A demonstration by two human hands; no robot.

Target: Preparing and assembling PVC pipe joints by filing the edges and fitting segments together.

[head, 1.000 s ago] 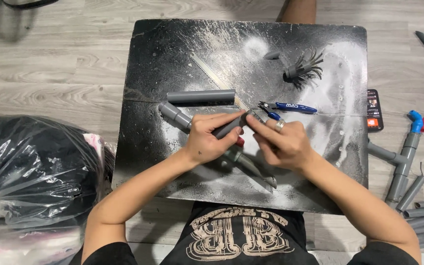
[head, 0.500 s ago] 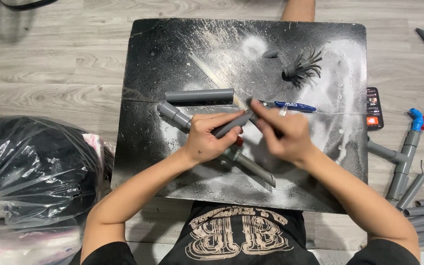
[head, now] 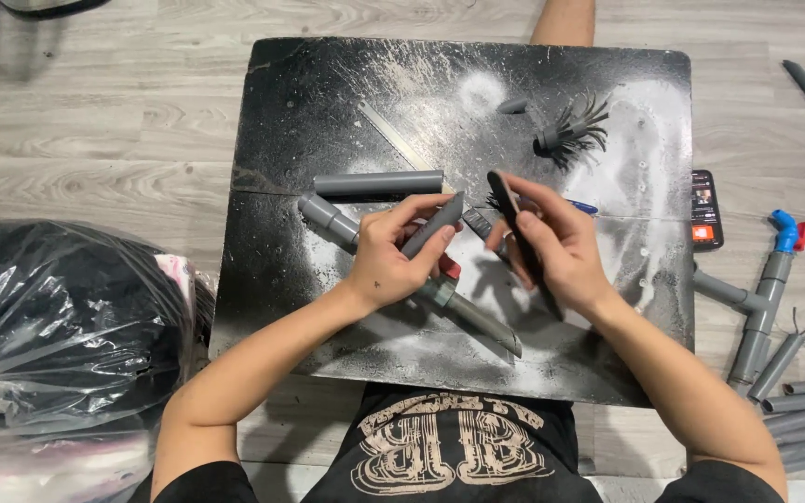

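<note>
Grey short pipe piece (head: 432,224) is sitting gripped in left hand (head: 393,256); right hand (head: 556,247) is clasping dark flat strip (head: 512,219) over black board (head: 328,93).

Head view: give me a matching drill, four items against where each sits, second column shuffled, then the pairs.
Things:
1. short grey plastic pipe piece
2. flat black strip tool
3. straight grey plastic pipe length
4. grey pipe assembly with a blue and red end

Places:
A. on the wooden floor, off the right edge of the black paint-spattered board
B. held in the left hand
C. lying on the board just beyond the hands
D. held in the right hand

Pairs: 1-B, 2-D, 3-C, 4-A
</note>
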